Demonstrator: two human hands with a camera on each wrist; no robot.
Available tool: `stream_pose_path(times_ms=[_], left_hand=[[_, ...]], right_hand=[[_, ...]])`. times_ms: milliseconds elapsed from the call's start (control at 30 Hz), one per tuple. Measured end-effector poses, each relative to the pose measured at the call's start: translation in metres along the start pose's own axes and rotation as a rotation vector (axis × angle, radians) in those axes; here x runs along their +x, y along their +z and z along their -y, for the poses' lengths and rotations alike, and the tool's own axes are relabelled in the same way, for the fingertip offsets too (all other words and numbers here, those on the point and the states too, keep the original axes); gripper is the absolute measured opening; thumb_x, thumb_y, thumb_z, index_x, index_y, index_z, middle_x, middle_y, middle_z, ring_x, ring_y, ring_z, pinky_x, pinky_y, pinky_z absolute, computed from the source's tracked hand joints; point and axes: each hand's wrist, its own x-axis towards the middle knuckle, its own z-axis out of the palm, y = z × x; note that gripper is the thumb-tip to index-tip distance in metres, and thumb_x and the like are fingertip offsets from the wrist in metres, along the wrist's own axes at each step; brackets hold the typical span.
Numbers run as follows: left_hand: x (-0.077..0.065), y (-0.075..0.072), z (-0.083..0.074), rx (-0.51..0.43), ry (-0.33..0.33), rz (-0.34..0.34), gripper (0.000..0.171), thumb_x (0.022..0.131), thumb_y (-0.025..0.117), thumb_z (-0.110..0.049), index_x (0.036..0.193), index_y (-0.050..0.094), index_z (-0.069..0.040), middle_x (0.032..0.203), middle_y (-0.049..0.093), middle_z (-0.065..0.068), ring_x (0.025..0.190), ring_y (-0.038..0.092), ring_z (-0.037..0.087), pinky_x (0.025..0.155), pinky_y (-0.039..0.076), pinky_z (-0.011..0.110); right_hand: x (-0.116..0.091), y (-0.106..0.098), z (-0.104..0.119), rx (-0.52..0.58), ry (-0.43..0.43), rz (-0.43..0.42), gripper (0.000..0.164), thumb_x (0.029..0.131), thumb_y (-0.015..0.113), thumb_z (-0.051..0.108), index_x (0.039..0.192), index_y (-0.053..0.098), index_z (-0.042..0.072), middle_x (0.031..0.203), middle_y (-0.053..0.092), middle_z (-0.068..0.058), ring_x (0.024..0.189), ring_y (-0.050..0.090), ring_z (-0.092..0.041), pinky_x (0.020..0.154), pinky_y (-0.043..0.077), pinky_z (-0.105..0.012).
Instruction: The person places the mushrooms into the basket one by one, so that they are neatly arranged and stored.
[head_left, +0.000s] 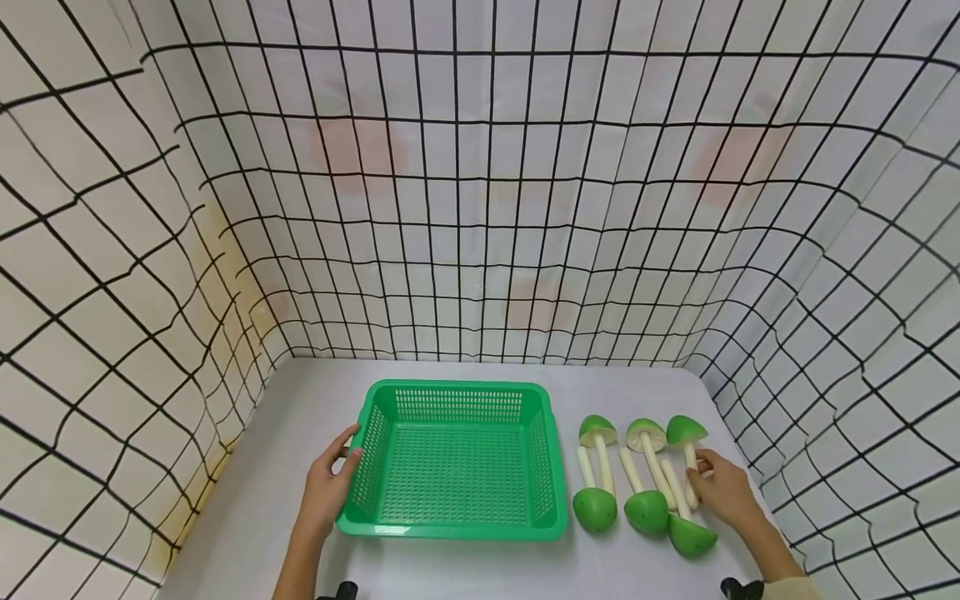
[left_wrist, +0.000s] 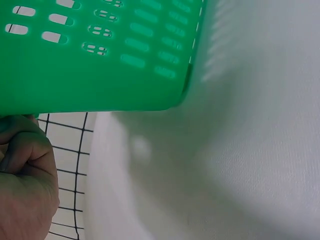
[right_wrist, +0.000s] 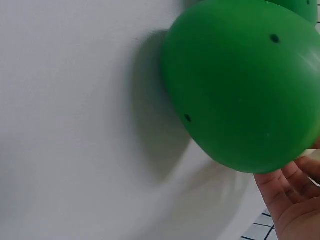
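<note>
A green plastic basket (head_left: 450, 532) with slotted walls stands on the white table, and nothing lies in it. At its left rim my left hand (head_left: 324, 487) grips the edge, thumb on top; the left wrist view shows curled fingers (left_wrist: 30, 150) beside the basket wall (left_wrist: 90, 85). To the basket's right, several model mushrooms with green caps and pale stems lie in two rows. My right hand (head_left: 726, 492) pinches the stem of the far-right mushroom (head_left: 686, 429). A nearer mushroom cap (right_wrist: 240, 90) with dark specks hides part of that hand in the right wrist view.
Other mushrooms lie close together, among them the far-left one (head_left: 597, 429) and the near-left one (head_left: 596, 510). White walls with a black grid net (head_left: 487, 179) enclose the table (head_left: 450, 575) at the back and both sides.
</note>
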Motion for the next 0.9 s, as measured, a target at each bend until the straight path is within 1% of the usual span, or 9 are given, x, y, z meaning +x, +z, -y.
stream_pose_path(times_ms=[100, 200, 267, 300, 400, 500, 633, 800, 900], left_hand=[[0.000, -0.001, 0.002, 0.017, 0.005, -0.017, 0.046, 0.108, 0.055, -0.038, 0.153, 0.049, -0.032, 0.112, 0.054, 0.011, 0.081, 0.051, 0.018, 0.066, 0.045, 0.029], [0.000, -0.002, 0.003, 0.024, 0.008, -0.033, 0.045, 0.108, 0.054, -0.036, 0.153, 0.050, -0.030, 0.105, 0.054, 0.010, 0.085, 0.048, 0.019, 0.067, 0.044, 0.029], [0.000, -0.001, 0.003, 0.004, 0.007, -0.033, 0.045, 0.109, 0.054, -0.035, 0.153, 0.050, -0.031, 0.104, 0.054, 0.013, 0.086, 0.048, 0.020, 0.068, 0.044, 0.030], [0.000, -0.001, 0.003, -0.005, 0.005, -0.026, 0.044, 0.109, 0.052, -0.035, 0.153, 0.050, -0.031, 0.108, 0.057, 0.013, 0.089, 0.049, 0.020, 0.070, 0.044, 0.030], [0.000, 0.002, 0.002, -0.041, -0.004, 0.008, 0.044, 0.111, 0.048, -0.037, 0.154, 0.048, -0.034, 0.122, 0.059, 0.017, 0.094, 0.051, 0.022, 0.074, 0.045, 0.031], [-0.001, 0.004, 0.002, -0.043, -0.021, 0.014, 0.043, 0.111, 0.046, -0.038, 0.154, 0.048, -0.036, 0.129, 0.060, 0.018, 0.096, 0.053, 0.023, 0.075, 0.046, 0.033], [-0.001, 0.003, 0.001, -0.034, -0.028, 0.000, 0.043, 0.111, 0.047, -0.037, 0.154, 0.049, -0.035, 0.120, 0.061, 0.018, 0.091, 0.051, 0.022, 0.072, 0.046, 0.032], [0.001, 0.001, 0.001, -0.039, -0.028, 0.010, 0.044, 0.110, 0.049, -0.038, 0.154, 0.048, -0.033, 0.114, 0.060, 0.017, 0.090, 0.050, 0.021, 0.071, 0.046, 0.031], [0.001, 0.000, 0.001, -0.046, -0.033, 0.014, 0.045, 0.110, 0.050, -0.039, 0.154, 0.049, -0.033, 0.110, 0.060, 0.015, 0.089, 0.050, 0.020, 0.070, 0.046, 0.030]], right_hand=[[0.001, -0.001, 0.003, 0.004, -0.016, -0.042, 0.047, 0.100, 0.061, 0.019, 0.136, 0.054, -0.010, 0.109, 0.066, -0.019, 0.079, 0.061, -0.006, 0.060, 0.047, -0.025], [0.002, -0.003, 0.006, 0.024, -0.034, -0.079, 0.047, 0.100, 0.062, 0.019, 0.136, 0.055, -0.011, 0.107, 0.067, -0.018, 0.076, 0.057, 0.003, 0.059, 0.047, -0.024], [0.002, -0.005, 0.009, 0.042, -0.049, -0.103, 0.046, 0.099, 0.063, 0.018, 0.134, 0.056, -0.011, 0.105, 0.067, -0.018, 0.073, 0.055, 0.007, 0.058, 0.047, -0.024], [0.001, -0.007, 0.010, 0.046, -0.057, -0.113, 0.045, 0.099, 0.063, 0.017, 0.134, 0.057, -0.011, 0.104, 0.067, -0.019, 0.072, 0.055, 0.008, 0.057, 0.047, -0.024], [0.001, -0.011, 0.013, 0.048, -0.067, -0.130, 0.044, 0.099, 0.063, 0.017, 0.134, 0.057, -0.011, 0.104, 0.067, -0.019, 0.072, 0.054, 0.010, 0.056, 0.048, -0.024], [0.002, -0.010, 0.015, 0.065, -0.064, -0.113, 0.045, 0.101, 0.062, 0.018, 0.136, 0.056, -0.009, 0.108, 0.066, -0.019, 0.074, 0.055, 0.010, 0.058, 0.052, -0.024], [0.005, -0.006, 0.019, 0.103, -0.054, -0.090, 0.047, 0.102, 0.062, 0.020, 0.139, 0.055, -0.008, 0.111, 0.065, -0.018, 0.076, 0.055, 0.009, 0.060, 0.055, -0.024], [0.007, -0.003, 0.032, 0.128, -0.064, -0.101, 0.047, 0.102, 0.064, 0.022, 0.139, 0.055, -0.006, 0.112, 0.066, -0.018, 0.076, 0.057, 0.006, 0.060, 0.054, -0.025], [0.008, -0.003, 0.041, 0.161, -0.066, -0.089, 0.048, 0.103, 0.063, 0.024, 0.141, 0.054, -0.005, 0.114, 0.065, -0.019, 0.076, 0.058, 0.004, 0.062, 0.056, -0.026]])
